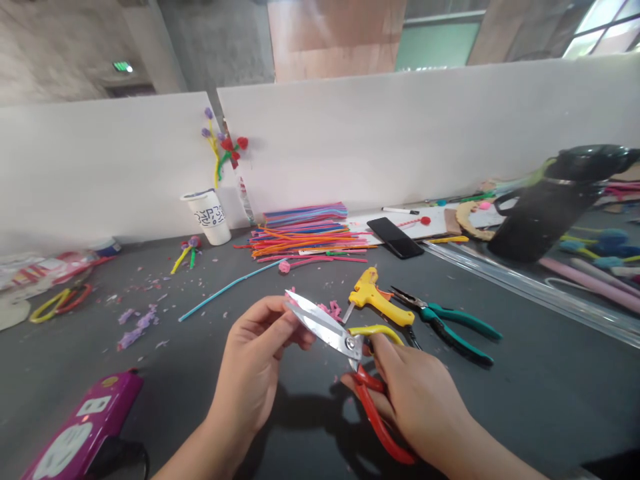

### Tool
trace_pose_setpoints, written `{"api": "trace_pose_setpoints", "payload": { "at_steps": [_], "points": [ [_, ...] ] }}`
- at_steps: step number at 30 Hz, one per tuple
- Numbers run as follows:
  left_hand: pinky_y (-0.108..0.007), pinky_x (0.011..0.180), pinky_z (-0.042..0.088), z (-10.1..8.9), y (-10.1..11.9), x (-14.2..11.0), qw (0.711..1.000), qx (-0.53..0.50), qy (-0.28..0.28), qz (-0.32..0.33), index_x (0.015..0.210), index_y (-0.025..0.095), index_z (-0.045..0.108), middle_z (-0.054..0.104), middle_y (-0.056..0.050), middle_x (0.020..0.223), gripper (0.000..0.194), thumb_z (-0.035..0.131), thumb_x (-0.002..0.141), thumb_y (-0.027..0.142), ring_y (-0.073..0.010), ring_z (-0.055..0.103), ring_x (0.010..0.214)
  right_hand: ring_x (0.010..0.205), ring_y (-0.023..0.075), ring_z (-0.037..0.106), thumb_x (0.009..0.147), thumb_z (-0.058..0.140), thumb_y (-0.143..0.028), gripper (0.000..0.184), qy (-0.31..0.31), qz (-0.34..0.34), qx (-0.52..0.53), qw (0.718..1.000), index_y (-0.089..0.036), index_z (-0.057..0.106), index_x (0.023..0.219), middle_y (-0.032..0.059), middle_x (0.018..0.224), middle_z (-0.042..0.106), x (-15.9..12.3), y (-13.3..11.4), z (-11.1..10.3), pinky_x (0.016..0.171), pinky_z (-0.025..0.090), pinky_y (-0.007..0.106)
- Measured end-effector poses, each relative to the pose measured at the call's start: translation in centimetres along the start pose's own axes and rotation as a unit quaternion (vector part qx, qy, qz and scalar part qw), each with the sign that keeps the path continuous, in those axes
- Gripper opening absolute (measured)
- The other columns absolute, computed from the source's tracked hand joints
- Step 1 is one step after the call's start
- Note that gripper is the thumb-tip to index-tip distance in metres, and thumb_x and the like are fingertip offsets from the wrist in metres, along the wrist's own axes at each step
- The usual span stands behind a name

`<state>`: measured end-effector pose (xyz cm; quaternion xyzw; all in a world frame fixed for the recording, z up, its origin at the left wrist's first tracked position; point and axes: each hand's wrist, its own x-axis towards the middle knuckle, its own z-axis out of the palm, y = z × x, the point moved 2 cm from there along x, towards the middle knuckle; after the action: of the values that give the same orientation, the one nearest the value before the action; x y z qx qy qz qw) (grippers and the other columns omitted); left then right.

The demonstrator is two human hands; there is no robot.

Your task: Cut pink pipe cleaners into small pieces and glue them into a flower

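While our right hand (420,387) is closed firmly round the handles of large silver-bladed, red-and-yellow-handled scissors (325,327) at the centre of the frame, our left hand (253,350) pinches, thumb against forefinger, at the blade tip on a mostly hidden tuft of pink fuzz (290,298). The handles stand apart; how far the blades are parted, we cannot tell. Just beyond the blades, a yellow plastic glue gun (375,295) hems us in, with teal-handled metal pliers (465,321) beside it at centre right. A glossy purple power strip (107,403) bounds the lower left; our widest stretch of dark grey tabletop (545,407) lies lower right. Lilac fluff scraps (143,327) litter the left, coloured fuzzy pipe cleaners (305,239) pile up mid-frame, and upright white boards (390,133) cross the back, below a grey concrete wall (60,40) at upper left.
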<state>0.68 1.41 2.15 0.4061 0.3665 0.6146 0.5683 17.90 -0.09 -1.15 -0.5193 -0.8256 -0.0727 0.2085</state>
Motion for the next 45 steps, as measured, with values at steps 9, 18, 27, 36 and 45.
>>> {"api": "trace_pose_setpoints", "payload": {
  "at_steps": [9, 18, 27, 36, 45],
  "points": [
    [-0.017, 0.054, 0.044, -0.1, 0.0, 0.0, 1.000, -0.007, 0.002, -0.003, 0.069, 0.018, 0.064, 0.062, 0.004, 0.059, 0.005, 0.063, 0.073, 0.018, -0.0078, 0.056, 0.054, 0.043, 0.0177, 0.056, 0.084, 0.036, -0.054, 0.039, 0.015, -0.005, -0.003, 1.000, -0.019, 0.046, 0.071, 0.0005, 0.051, 0.056, -0.2, -0.1, 0.0, 0.042, 0.028, 0.024],
    [-0.017, 0.054, 0.044, -0.1, 0.2, 0.1, 1.000, 0.007, 0.001, 0.002, 0.070, 0.018, 0.064, 0.062, 0.004, 0.058, 0.003, 0.063, 0.073, 0.019, -0.0074, 0.056, 0.053, 0.046, 0.0199, 0.058, 0.082, 0.041, -0.052, 0.034, -0.004, 0.011, 0.023, 1.000, -0.019, 0.047, 0.074, 0.0013, 0.054, 0.059, -0.3, 0.0, 0.2, 0.043, 0.031, 0.026],
    [-0.018, 0.054, 0.044, -0.3, 0.1, 0.8, 0.999, 0.038, -0.015, -0.002, 0.070, 0.017, 0.062, 0.063, 0.003, 0.061, 0.005, 0.061, 0.075, 0.018, -0.0078, 0.056, 0.054, 0.042, 0.0149, 0.050, 0.078, 0.048, -0.047, 0.030, -0.015, 0.048, 0.116, 0.992, -0.021, 0.042, 0.064, -0.0014, 0.049, 0.052, -0.1, 0.5, 0.0, 0.043, 0.028, 0.024],
    [-0.018, 0.050, 0.043, 1.2, -2.7, -0.5, 0.951, 0.027, -0.190, -0.243, 0.071, 0.012, 0.060, 0.063, -0.002, 0.061, 0.009, 0.059, 0.077, 0.020, -0.0078, 0.056, 0.048, 0.037, 0.0063, 0.038, 0.077, 0.048, -0.037, 0.018, -0.088, 0.230, 0.551, 0.797, -0.019, 0.049, 0.074, -0.0061, 0.052, 0.046, 1.2, 0.0, -0.3, 0.033, 0.030, 0.017],
    [-0.019, 0.048, 0.043, 1.5, -3.0, -0.6, 0.932, 0.085, -0.215, -0.278, 0.069, 0.010, 0.064, 0.062, -0.004, 0.061, 0.013, 0.062, 0.072, 0.022, -0.0082, 0.055, 0.047, 0.031, 0.0022, 0.035, 0.074, 0.049, -0.023, 0.007, -0.158, 0.225, 0.586, 0.762, -0.018, 0.047, 0.069, -0.0088, 0.048, 0.048, 1.5, -0.1, -0.5, 0.029, 0.025, 0.012]
  ]
}}
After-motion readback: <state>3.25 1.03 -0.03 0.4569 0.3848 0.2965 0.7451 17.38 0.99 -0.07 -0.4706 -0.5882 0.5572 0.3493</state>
